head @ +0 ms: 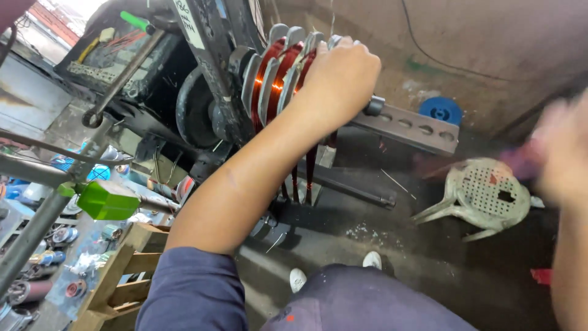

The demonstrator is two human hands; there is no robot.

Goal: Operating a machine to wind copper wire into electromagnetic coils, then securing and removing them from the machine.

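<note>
A: How is the left hand [339, 76] positioned?

B: It is closed over the top of the winding former [283, 73], with the fingers curled around its far edge. The former is built of flat grey metal plates with rounded tips, set side by side like fins. Glossy copper wire [274, 76], reddish-orange, is packed in the slots between them. Loose dark strands are seen hanging below the former.

A: And the right hand [560, 153]?

B: It is raised at the right edge, well apart from the former. It is heavily blurred; something dark reddish appears to be held, but the grip cannot be told.

A: What is the former carried on?

B: It is mounted on a dark, greasy machine frame [208, 67]. A flat grey steel bar [407, 125] with punched oval holes projects from beside the hand.

A: What lies farther out?

B: A pale plastic stool [484, 196] with a perforated round seat is tipped on the dusty concrete floor [367, 233]. A blue spool [441, 109] is set near the wall. A green plastic handle [109, 200] is fitted on a grey rod at the left, above a rough wooden stand [125, 270].
</note>
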